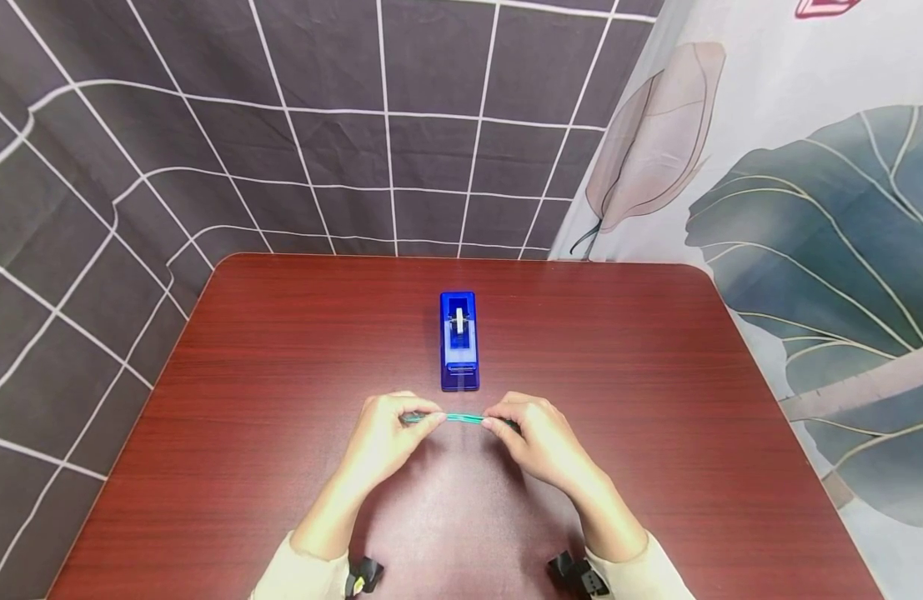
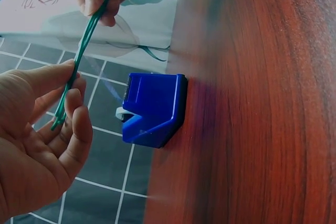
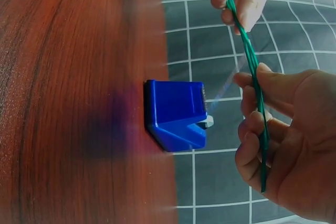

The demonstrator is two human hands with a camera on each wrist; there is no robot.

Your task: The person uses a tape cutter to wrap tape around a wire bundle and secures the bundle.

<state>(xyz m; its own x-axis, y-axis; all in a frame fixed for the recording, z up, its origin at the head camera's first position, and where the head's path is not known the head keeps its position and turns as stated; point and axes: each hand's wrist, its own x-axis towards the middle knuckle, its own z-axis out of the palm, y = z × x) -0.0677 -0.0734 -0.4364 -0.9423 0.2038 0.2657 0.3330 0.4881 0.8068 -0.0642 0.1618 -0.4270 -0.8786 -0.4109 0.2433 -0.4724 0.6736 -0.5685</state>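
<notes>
A bundle of thin green strands (image 1: 464, 417) is stretched level between the two hands, in front of a blue tape dispenser (image 1: 459, 354). My left hand (image 1: 386, 442) pinches one end between thumb and fingers. At the other end my right hand (image 1: 544, 442) pinches the bundle the same way. From the cutting edge of the dispenser, a clear strip of tape (image 3: 226, 85) runs up toward the middle of the bundle, as both wrist views show. A small pale tape roll (image 2: 122, 113) sits in the dispenser. The strand ends lie partly behind the fingers.
The dispenser stands on a red-brown wooden table (image 1: 281, 350), just beyond the hands. Behind and left of the table hangs a dark gridded curtain (image 1: 341, 150). A pale curtain with large leaf prints (image 1: 821, 250) hangs on the right.
</notes>
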